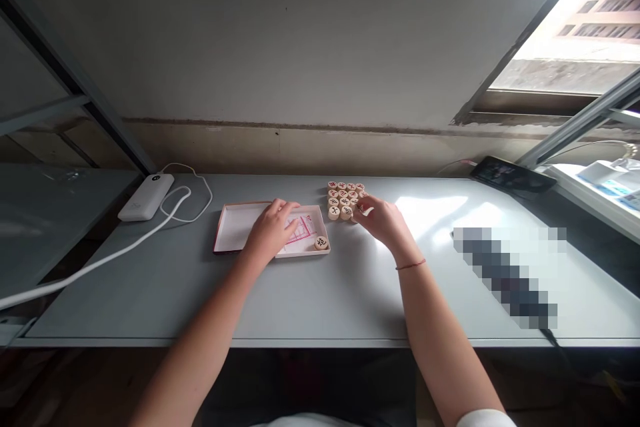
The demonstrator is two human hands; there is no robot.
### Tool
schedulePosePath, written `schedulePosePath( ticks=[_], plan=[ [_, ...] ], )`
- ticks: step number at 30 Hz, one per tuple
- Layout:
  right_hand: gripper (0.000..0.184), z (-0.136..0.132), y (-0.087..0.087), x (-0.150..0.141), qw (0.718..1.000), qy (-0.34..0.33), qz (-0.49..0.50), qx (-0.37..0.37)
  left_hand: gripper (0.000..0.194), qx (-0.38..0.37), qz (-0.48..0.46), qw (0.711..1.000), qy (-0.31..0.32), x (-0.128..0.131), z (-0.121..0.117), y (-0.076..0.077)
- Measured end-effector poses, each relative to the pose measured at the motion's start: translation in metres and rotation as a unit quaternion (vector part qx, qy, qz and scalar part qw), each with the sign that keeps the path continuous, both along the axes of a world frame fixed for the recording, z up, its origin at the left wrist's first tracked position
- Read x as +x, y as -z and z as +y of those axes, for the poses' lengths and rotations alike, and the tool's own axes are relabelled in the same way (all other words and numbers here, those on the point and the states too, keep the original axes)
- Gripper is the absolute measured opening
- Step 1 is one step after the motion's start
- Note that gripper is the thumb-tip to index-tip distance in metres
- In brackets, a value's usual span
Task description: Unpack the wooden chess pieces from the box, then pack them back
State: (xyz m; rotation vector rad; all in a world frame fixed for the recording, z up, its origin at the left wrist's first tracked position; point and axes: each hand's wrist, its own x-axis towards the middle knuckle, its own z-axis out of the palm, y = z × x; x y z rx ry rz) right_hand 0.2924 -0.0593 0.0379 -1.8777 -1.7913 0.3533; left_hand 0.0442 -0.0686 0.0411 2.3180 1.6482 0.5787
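My left hand (275, 223) lies over the open white cardboard box (235, 230), its fingers apart and touching the box. A printed paper with red lines (301, 229) rests inside, and one wooden Chinese chess piece (321, 243) with a black character sits in the box's front right corner. To the right of the box, several wooden Chinese chess pieces (343, 194) stand close together in rows, some marked red and some black. At the front right corner of this group, my right hand (381, 219) pinches a Chinese chess piece (357, 211), mostly hidden by the fingers.
A white power bank (147, 197) with a white cable (115, 255) is at the left. On the right are a phone (513, 174) leaning by the metal frame and a blurred-out dark object (505, 280). A wall (300, 150) runs behind the grey desk (350, 307).
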Motion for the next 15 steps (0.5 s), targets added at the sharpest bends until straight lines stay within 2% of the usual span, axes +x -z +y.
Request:
schedulePosePath(
  ticks=[6, 12, 15],
  plan=[
    [0.014, 0.0, 0.008, 0.007, 0.998, 0.005, -0.05, -0.046, 0.037, -0.101, 0.044, 0.988, -0.108, -0.024, 0.011, 0.001],
    [0.013, -0.001, 0.007, 0.008, 0.996, -0.003, -0.068, -0.062, 0.041, -0.114, 0.034, 0.989, -0.084, -0.025, 0.014, 0.002],
    [0.02, -0.001, 0.007, 0.008, 0.995, -0.005, -0.065, -0.071, 0.042, -0.106, 0.04, 0.99, -0.083, -0.023, 0.014, 0.002]
  ],
)
